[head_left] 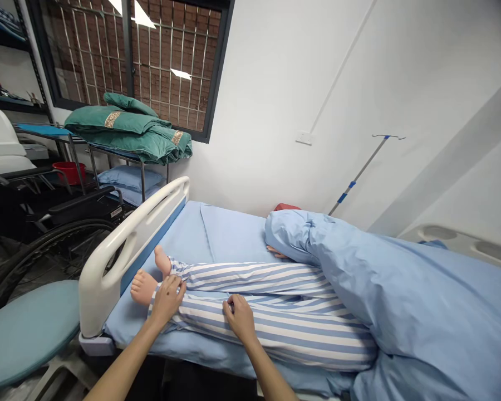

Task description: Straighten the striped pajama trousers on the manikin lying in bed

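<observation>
A lifelike patient manikin lies on a blue-sheeted bed, wearing blue-and-white striped pyjama trousers. Its bare feet point toward the white footboard. My left hand pinches the trouser cuff at the nearer ankle. My right hand grips the trouser cloth at the nearer shin, further up the leg. A light blue quilt covers the upper body, hiding the torso and head. A manikin hand shows at the quilt's folded edge.
A round teal stool seat and a black wheelchair stand left of the footboard. Behind them, green bundles rest on a metal cart above blue pillows. A drip pole stands at the wall, and a bed side rail is at right.
</observation>
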A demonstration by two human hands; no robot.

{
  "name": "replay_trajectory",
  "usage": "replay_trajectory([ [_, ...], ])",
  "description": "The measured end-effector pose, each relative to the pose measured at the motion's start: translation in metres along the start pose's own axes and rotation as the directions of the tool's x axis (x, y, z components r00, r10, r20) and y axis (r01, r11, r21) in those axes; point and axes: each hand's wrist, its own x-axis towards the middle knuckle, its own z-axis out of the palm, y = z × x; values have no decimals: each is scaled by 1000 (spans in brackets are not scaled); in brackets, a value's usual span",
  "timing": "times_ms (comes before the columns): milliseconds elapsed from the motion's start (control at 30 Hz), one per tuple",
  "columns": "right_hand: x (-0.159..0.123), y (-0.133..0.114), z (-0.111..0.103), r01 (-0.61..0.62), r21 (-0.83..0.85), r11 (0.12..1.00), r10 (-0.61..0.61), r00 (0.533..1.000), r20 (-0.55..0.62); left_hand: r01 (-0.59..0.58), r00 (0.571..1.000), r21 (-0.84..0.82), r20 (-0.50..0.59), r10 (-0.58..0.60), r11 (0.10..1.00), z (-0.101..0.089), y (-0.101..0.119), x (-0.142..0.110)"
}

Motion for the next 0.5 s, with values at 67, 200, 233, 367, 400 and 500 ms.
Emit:
replay_trajectory([
  [67,0,0,0,-4,0,1000,4,1000,-9,59,998,-88,25,-57,994,14,7,-1],
  [200,0,0,0,-4,6,1000,5,1000,-26,220,975,-55,47,-217,974,39,10,-2],
  [233,0,1,1,-4,12,1000,5,1000,-30,237,971,-5,34,-237,972,44,10,-3],
  [367,0,5,3,-22,35,999,23,999,-32,207,978,188,-53,-201,960,61,10,-10],
  [400,1,6,3,-32,40,999,33,999,-27,184,982,216,-69,-173,959,65,9,-11],
  [500,6,0,2,-46,84,995,48,999,-20,140,989,268,-81,-123,953,73,6,-13],
])
